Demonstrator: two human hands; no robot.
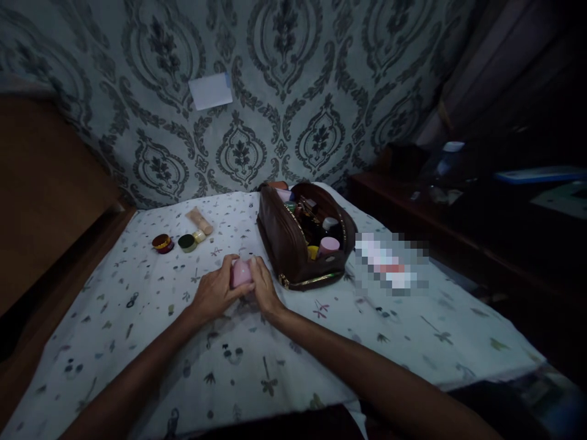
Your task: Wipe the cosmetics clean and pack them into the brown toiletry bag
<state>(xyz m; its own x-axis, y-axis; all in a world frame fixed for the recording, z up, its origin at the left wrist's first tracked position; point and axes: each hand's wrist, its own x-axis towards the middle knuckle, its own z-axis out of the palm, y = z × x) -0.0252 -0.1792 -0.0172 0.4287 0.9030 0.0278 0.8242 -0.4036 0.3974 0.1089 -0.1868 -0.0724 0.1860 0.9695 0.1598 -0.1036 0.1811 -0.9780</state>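
A small pink jar (pixel 241 274) is held between both hands, low over the printed cloth. My left hand (pixel 215 290) curls round its left side, thumb in front and fingers behind. Against its right side presses my right hand (pixel 265 287), fingers closed on it. Just right of the hands stands a brown cosmetic bag (pixel 284 244), unzipped and filled with several items. Among these, a pink lid (pixel 329 245) shows near the front opening. To the left of the hands lie a dark red jar (pixel 162 244), a dark green-lidded jar (pixel 186 243) and a beige tube (pixel 199 220).
A white cloth (pixel 151 342) with small printed motifs covers the surface. A blurred-out packet (pixel 387 263) lies right of the bag. Patterned wallpaper (pixel 284 61) rises behind, with a white card (pixel 211 91) on it. A brown wooden panel (pixel 50 195) stands at the left.
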